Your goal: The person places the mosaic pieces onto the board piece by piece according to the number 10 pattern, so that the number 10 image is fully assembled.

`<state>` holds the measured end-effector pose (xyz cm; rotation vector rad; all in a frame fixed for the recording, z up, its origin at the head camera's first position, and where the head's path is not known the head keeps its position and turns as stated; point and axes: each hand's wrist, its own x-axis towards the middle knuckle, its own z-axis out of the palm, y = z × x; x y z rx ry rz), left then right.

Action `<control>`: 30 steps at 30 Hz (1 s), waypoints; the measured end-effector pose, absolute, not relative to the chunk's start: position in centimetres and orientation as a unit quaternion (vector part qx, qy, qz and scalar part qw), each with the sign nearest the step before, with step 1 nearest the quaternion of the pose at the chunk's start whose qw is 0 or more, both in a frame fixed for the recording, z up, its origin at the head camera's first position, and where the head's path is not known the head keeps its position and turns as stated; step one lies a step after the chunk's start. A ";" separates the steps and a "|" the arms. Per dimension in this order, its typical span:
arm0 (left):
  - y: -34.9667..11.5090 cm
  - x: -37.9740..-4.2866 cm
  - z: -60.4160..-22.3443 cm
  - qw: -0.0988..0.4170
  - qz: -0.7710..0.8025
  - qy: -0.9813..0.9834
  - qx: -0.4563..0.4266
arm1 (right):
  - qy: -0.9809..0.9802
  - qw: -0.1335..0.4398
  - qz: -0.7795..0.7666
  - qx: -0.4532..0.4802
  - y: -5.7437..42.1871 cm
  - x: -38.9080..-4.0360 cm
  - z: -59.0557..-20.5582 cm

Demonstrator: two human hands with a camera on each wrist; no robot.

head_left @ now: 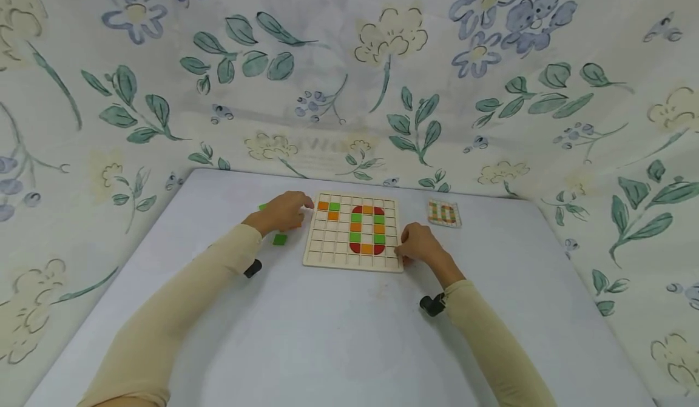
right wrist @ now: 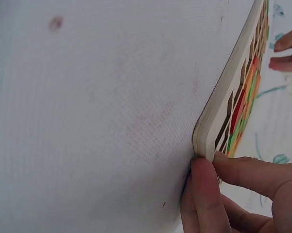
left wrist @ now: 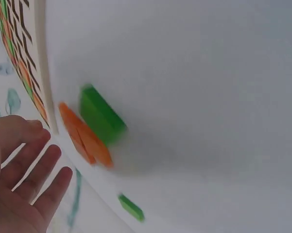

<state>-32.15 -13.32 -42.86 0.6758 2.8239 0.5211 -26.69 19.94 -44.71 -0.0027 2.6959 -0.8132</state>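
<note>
A pale wooden grid board (head_left: pixel 330 244) lies mid-table. Red, orange and green tiles form a 0-shaped ring on its right part, and a few orange and green tiles sit at its far left corner. My right hand (head_left: pixel 420 244) pinches the board's near right corner, the thumb over the top and fingers at the edge (right wrist: pixel 204 131). Beside the far left edge is my left hand (head_left: pixel 284 211), its fingers loosely extended with nothing visible in them. Near it lie orange tiles (left wrist: pixel 82 136), a green tile (left wrist: pixel 101 114) and another green tile (left wrist: pixel 131 208) on the table.
A small pattern card (head_left: pixel 443 213) showing coloured squares lies right of the board. The white table (head_left: pixel 327 334) ends at the back against a floral cloth (head_left: pixel 338 91). Black cameras (head_left: pixel 432 305) are strapped at both wrists.
</note>
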 end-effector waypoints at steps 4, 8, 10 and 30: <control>-16.0 -32.6 -42.5 0.086 0.151 0.965 0.198 | 0.944 0.163 -0.285 0.003 20.1 -26.7 -44.7; -18.5 -33.1 -43.0 0.072 0.140 0.973 0.170 | 0.946 0.161 -0.282 0.003 20.3 -26.6 -44.7; -19.4 -33.3 -43.6 0.068 0.144 0.974 0.158 | 0.946 0.161 -0.281 0.001 20.4 -26.5 -44.7; -18.4 -33.3 -44.0 0.028 0.234 0.957 0.167 | 0.949 0.160 -0.271 -0.003 19.7 -26.5 -44.4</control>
